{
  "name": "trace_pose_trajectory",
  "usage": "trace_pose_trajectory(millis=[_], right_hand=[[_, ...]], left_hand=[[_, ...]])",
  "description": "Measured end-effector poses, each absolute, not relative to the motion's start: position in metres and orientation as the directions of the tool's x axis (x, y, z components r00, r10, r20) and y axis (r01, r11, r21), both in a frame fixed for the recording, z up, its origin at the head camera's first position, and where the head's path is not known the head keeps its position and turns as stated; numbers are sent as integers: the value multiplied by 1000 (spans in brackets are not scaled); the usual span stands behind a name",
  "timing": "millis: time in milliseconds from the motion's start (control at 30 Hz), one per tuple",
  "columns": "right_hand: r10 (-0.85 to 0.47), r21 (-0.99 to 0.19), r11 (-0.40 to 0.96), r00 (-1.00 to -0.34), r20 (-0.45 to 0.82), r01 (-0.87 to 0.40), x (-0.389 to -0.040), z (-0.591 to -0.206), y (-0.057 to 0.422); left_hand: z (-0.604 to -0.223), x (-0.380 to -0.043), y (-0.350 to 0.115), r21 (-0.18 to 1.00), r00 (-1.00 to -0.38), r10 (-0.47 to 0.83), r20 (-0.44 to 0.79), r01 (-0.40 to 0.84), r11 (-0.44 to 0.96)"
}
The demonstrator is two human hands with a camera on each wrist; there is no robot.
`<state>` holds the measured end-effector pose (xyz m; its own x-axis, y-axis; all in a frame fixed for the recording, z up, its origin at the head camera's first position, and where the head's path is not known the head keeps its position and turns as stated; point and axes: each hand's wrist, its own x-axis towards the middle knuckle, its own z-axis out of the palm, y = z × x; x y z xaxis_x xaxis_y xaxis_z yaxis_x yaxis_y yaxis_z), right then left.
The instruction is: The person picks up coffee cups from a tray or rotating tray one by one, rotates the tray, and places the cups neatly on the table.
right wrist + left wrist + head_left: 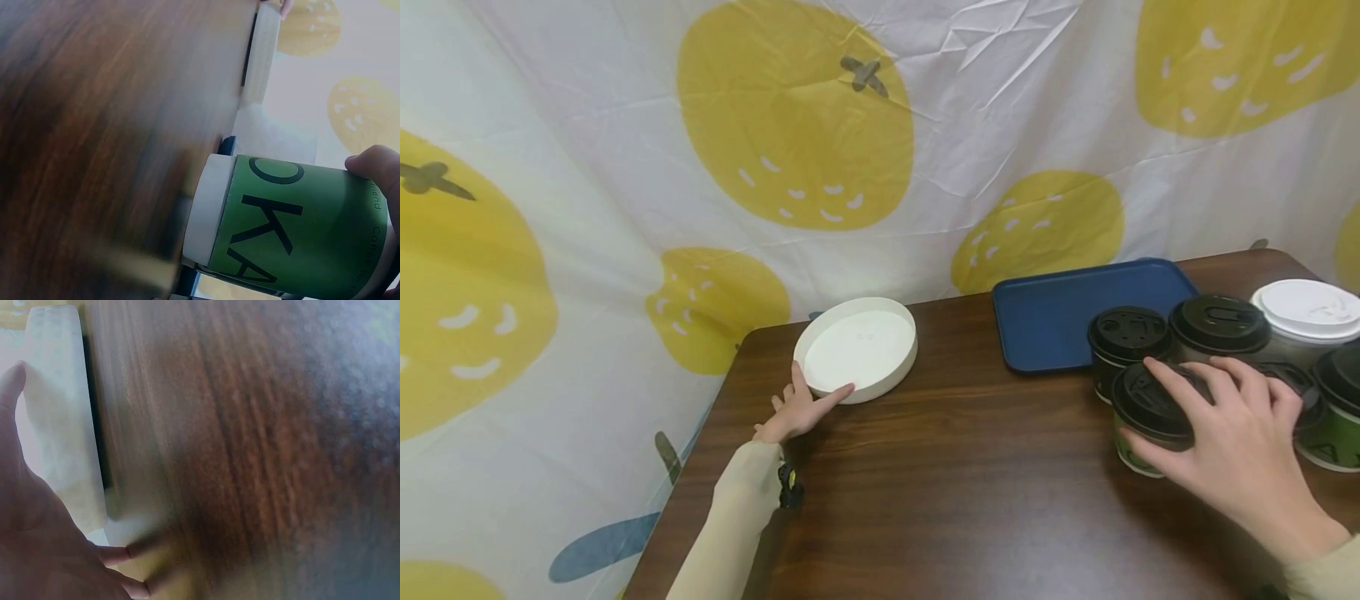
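Note:
A round white shallow dish [856, 354] lies on the table's far left. My left hand [797, 408] is at its near-left side, fingers spread, with the thumb along the near rim and the index finger at the left rim. In the left wrist view the dish's side wall [62, 419] stands beside the thumb. On the right, my right hand [1240, 442] grips a paper coffee cup [1123, 450] from above, its fingers around the black lid [1150, 404]. The cup's green sleeve [281, 225] bears dark letters in the right wrist view.
Several other lidded cups crowd around the right hand, among them a small black-lidded cup [1127, 333], a wider one [1221, 325] and one with a white lid [1309, 310]. Behind them lies a blue tray [1045, 325]. A fruit-print cloth [940, 150] hangs behind the wooden table [955, 483].

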<state>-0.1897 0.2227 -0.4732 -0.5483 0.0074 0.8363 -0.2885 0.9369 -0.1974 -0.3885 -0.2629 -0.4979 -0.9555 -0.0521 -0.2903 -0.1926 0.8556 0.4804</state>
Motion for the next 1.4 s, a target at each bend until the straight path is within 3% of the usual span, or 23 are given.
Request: trace_pose_trajectory(millis=[1033,1400], right_hand=[[-20,-184,939,-580,814,-290,-189,-478,223],[-31,-167,940,-561,827,-298,-190,-479,223]], left_hand=[[-499,-390,-263,485,-958,-50,-282,-187,854],[-500,-391,-264,497,-957,-47,-285,-190,847]])
